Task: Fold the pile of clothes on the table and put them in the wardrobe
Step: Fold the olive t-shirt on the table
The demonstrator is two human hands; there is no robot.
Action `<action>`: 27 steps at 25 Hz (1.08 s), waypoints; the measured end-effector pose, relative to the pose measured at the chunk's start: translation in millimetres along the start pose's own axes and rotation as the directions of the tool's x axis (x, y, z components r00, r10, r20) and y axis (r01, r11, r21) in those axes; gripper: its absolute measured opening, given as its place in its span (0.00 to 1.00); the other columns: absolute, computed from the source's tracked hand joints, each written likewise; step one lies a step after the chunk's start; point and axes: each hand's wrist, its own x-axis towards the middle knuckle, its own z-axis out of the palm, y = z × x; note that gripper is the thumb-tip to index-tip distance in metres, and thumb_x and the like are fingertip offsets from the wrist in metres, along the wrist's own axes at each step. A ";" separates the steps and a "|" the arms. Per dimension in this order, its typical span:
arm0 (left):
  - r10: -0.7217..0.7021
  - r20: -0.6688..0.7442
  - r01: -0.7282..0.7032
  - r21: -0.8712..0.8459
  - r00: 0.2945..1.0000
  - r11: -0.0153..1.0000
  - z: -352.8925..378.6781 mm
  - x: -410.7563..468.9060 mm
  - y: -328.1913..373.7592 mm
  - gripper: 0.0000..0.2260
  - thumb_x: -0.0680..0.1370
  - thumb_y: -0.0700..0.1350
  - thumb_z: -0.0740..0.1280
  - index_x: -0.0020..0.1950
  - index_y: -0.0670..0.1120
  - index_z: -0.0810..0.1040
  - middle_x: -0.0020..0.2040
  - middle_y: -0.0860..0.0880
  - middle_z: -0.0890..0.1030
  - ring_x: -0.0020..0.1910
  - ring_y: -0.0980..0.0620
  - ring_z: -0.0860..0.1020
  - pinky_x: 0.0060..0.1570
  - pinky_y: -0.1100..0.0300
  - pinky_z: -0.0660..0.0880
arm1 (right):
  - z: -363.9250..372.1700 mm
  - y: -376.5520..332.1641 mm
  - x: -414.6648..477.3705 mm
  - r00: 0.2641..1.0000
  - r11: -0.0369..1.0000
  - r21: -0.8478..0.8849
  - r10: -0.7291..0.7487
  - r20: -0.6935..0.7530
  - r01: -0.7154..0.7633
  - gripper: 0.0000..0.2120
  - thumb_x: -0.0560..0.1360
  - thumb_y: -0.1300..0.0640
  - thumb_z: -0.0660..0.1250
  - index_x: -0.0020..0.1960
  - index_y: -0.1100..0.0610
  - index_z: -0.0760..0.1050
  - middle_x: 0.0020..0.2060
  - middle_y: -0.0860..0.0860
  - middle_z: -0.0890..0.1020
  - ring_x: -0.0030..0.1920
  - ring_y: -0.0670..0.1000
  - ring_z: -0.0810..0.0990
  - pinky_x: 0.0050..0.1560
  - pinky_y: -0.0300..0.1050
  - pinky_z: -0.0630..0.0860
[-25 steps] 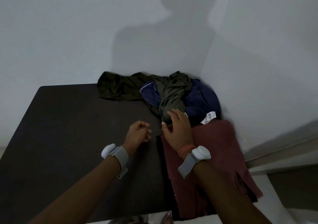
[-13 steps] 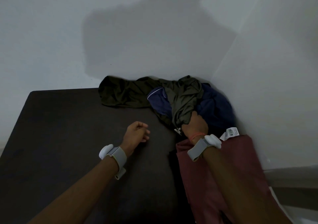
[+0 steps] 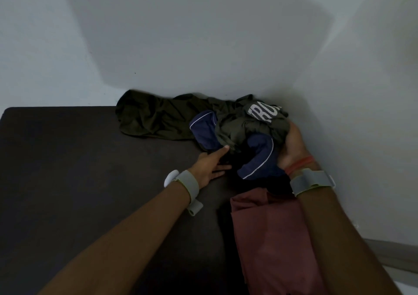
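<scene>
The pile of clothes [image 3: 237,127] lies in the middle of the frame, a little to the right, on the far edge of the dark table [image 3: 79,170] and against the grey wall [image 3: 181,34]. An olive garment [image 3: 153,118] spreads from the pile to the left; a navy garment [image 3: 257,156] with thin white piping is on the near side; a grey-green cloth with white letters [image 3: 263,113] sits on top.

The left hand [image 3: 209,164] comes from the lower left and lies low on the table at the near left edge of the pile; its fingers are straight and close together, and one fingertip touches the navy cloth. The right hand [image 3: 294,145] is at the right side of the pile with its palm against the cloth; its fingers are hidden behind the garments, so I cannot tell if they grip or only press.

Each wrist carries a grey wristband [image 3: 191,182]; the right wrist has also an orange thread [image 3: 298,162]. A maroon garment [image 3: 271,238] lies flat in the lower right of the frame, under the right forearm and just beside the pile.
</scene>
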 end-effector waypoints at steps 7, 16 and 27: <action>0.023 -0.243 -0.089 -0.264 0.970 0.960 -15.3 2.0 17.1 0.07 0.75 0.36 0.66 0.52 0.43 0.77 0.46 0.44 0.79 0.46 0.46 0.79 0.44 0.52 0.81 | -15.1 -11.4 -2.7 0.830 0.972 -0.206 -0.205 -0.519 0.111 0.06 0.77 0.57 0.66 0.50 0.54 0.81 0.43 0.51 0.84 0.38 0.47 0.83 0.33 0.39 0.78; 0.550 -0.372 -0.500 0.229 0.748 0.835 -49.3 -30.1 4.7 0.16 0.74 0.40 0.73 0.59 0.48 0.74 0.61 0.44 0.79 0.61 0.45 0.79 0.57 0.55 0.77 | 41.5 18.3 -41.5 0.974 0.871 -0.449 -0.227 -0.004 0.201 0.08 0.74 0.60 0.73 0.53 0.56 0.85 0.53 0.55 0.86 0.55 0.54 0.84 0.55 0.47 0.81; 0.753 0.366 -0.751 0.612 0.547 0.248 -54.7 -175.6 5.3 0.38 0.75 0.50 0.76 0.80 0.51 0.60 0.76 0.55 0.69 0.73 0.56 0.70 0.72 0.48 0.69 | 97.4 51.4 -112.6 0.988 0.899 -0.412 -0.112 0.109 0.147 0.11 0.80 0.60 0.63 0.52 0.57 0.85 0.52 0.55 0.86 0.55 0.53 0.84 0.56 0.47 0.78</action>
